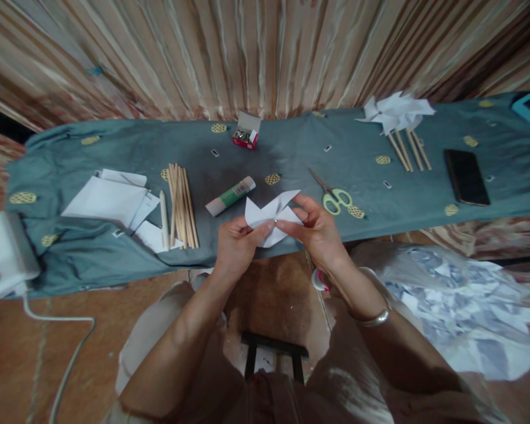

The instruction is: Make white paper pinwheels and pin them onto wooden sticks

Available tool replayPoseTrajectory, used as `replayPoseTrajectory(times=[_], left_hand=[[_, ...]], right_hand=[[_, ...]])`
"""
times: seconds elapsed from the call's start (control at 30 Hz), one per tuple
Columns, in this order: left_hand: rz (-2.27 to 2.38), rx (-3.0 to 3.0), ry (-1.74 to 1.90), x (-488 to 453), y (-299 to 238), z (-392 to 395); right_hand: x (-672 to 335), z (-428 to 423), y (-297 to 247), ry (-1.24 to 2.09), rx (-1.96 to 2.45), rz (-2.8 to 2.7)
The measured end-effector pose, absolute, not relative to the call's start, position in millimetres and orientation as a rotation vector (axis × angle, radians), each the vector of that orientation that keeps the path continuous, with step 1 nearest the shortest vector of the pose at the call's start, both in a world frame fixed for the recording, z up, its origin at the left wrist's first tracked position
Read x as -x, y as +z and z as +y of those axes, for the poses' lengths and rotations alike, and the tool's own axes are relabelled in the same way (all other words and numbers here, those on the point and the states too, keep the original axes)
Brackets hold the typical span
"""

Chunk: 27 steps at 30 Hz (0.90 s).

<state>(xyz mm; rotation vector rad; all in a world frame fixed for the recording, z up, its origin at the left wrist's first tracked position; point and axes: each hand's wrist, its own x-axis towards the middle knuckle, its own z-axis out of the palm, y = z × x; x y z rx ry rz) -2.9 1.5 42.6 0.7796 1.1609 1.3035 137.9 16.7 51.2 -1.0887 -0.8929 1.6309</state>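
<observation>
A white paper pinwheel (271,212) is held over the front edge of the cloth-covered table, with its folded blades spread. My left hand (238,244) pinches it from the left, thumb near the middle. From the right, my right hand (315,229) grips it, the thumb meeting a small shiny pin (275,221) at the centre. Just behind the hands lies a green and white glue stick (231,196). Scissors (335,197) with light green handles rest near my right hand. A small red box (246,131) of metal pins stands open farther back.
Wooden sticks (183,206), a white pencil-like stick (164,219) and paper sheets (110,200) lie left. Finished pinwheels (400,112) and a black phone (467,176) lie right. A white device (6,256) sits at the left edge; paper scraps (463,306) fill a bag at lower right.
</observation>
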Motion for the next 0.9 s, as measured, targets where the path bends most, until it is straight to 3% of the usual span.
replayPoseTrajectory(times=[0.9], left_hand=[[1.183,-0.764,1.338,2.8,42.9,3.7]], right_hand=[[-132.4,17.7,47.8,1.651,1.078,-0.882]])
